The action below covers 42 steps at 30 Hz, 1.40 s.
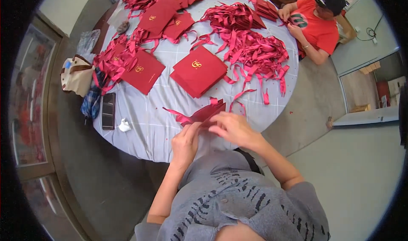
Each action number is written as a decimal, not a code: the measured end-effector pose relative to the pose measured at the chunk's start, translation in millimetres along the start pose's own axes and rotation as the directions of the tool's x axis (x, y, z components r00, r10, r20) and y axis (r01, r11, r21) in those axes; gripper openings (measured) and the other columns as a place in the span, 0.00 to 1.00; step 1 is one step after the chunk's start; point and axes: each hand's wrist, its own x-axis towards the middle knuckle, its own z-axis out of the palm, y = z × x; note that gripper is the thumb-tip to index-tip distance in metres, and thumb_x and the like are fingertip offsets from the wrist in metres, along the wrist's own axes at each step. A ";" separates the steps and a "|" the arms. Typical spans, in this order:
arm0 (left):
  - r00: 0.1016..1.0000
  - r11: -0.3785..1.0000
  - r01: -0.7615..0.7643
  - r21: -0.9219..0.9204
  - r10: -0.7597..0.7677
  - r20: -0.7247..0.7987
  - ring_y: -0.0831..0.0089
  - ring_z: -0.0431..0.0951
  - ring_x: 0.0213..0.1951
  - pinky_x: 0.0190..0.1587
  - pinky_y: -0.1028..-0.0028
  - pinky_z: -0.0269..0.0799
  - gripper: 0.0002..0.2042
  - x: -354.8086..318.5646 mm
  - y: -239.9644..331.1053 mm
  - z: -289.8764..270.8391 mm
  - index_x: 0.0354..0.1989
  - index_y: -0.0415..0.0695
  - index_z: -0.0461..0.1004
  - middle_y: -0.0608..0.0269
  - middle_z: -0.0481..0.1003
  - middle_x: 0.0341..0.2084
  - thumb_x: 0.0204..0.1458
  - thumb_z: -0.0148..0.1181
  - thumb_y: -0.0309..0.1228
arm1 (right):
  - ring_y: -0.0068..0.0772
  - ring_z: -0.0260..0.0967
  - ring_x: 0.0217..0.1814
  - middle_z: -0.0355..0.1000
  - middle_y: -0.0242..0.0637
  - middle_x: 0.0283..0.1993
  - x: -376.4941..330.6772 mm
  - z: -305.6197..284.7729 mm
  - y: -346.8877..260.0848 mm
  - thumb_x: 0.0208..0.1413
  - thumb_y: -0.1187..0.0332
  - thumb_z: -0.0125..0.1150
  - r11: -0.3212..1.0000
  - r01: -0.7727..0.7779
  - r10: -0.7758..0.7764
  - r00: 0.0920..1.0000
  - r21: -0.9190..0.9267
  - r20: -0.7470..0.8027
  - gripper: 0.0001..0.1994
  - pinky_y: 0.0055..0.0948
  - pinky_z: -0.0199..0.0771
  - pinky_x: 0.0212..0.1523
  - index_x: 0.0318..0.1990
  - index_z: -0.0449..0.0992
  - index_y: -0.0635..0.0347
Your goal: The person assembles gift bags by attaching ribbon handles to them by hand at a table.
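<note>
At the table's near edge, my left hand (185, 143) pinches the near end of a dark red flat paper bag (206, 114), seen almost edge-on. A pink-red ribbon (173, 112) sticks out from its left side. My right hand (233, 128) is at the bag's right end, fingers bent and closed against its near edge; exactly what the fingertips pinch is partly hidden. Just beyond lies a small stack of flat red bags (199, 71) with a gold emblem. Another red bag (143, 72) lies to its left, its ribbons bunched beside it.
A heap of loose ribbons (259, 51) covers the table's right side, with more bags (159, 16) at the back. A phone (108, 111), crumpled white tissue (124, 125) and folded umbrella (91, 98) sit at left. A co-worker in a red shirt (316, 26) works at far right.
</note>
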 end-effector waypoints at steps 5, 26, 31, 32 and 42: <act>1.000 1.000 -0.005 0.018 0.004 0.008 0.59 0.75 0.22 0.24 0.67 0.70 0.07 1.5 2.3 0.1 0.36 0.44 0.72 0.59 0.72 0.24 0.47 0.55 0.23 | 0.49 0.65 0.39 0.66 0.45 0.36 -17.5 49.4 12.3 0.45 0.67 0.61 0.994 -0.025 0.031 0.998 0.107 -0.049 0.14 0.40 0.67 0.38 0.39 0.70 0.63; 1.000 0.937 -0.020 0.349 0.017 0.011 0.61 0.72 0.21 0.24 0.66 0.69 0.13 2.0 15.4 2.1 0.37 0.39 0.72 0.55 0.67 0.32 0.39 0.54 0.20 | 0.16 0.61 0.26 0.66 0.27 0.24 -74.3 -44.0 70.4 0.54 0.68 0.58 0.810 -0.360 0.246 0.925 0.462 0.288 0.08 0.21 0.63 0.26 0.34 0.71 0.65; 0.996 0.922 -0.032 0.387 -0.005 0.094 0.59 0.70 0.21 0.24 0.64 0.66 0.10 12.1 22.7 -1.4 0.32 0.37 0.70 0.54 0.66 0.31 0.38 0.53 0.19 | 0.12 0.61 0.26 0.66 0.24 0.26 -80.8 -58.2 67.5 0.53 0.72 0.58 0.907 -0.274 0.255 0.962 0.319 0.101 0.06 0.16 0.63 0.26 0.35 0.71 0.64; 0.992 0.917 -0.047 0.396 -0.002 0.122 0.58 0.70 0.22 0.26 0.63 0.66 0.08 13.7 22.2 -1.5 0.30 0.36 0.69 0.53 0.65 0.30 0.37 0.52 0.18 | 0.12 0.61 0.26 0.66 0.24 0.26 -81.1 -59.5 64.3 0.53 0.72 0.58 0.908 -0.274 0.256 0.962 0.316 0.097 0.06 0.16 0.63 0.26 0.35 0.71 0.64; 0.993 0.931 -0.078 0.356 0.041 0.110 0.58 0.69 0.26 0.29 0.63 0.64 0.03 28.4 21.1 -3.5 0.22 0.37 0.68 0.51 0.64 0.26 0.42 0.55 0.23 | 0.17 0.66 0.30 0.68 0.27 0.31 -75.8 -57.8 42.4 0.47 0.78 0.62 0.545 -0.110 0.401 0.905 0.831 -0.143 0.08 0.18 0.68 0.32 0.35 0.70 0.63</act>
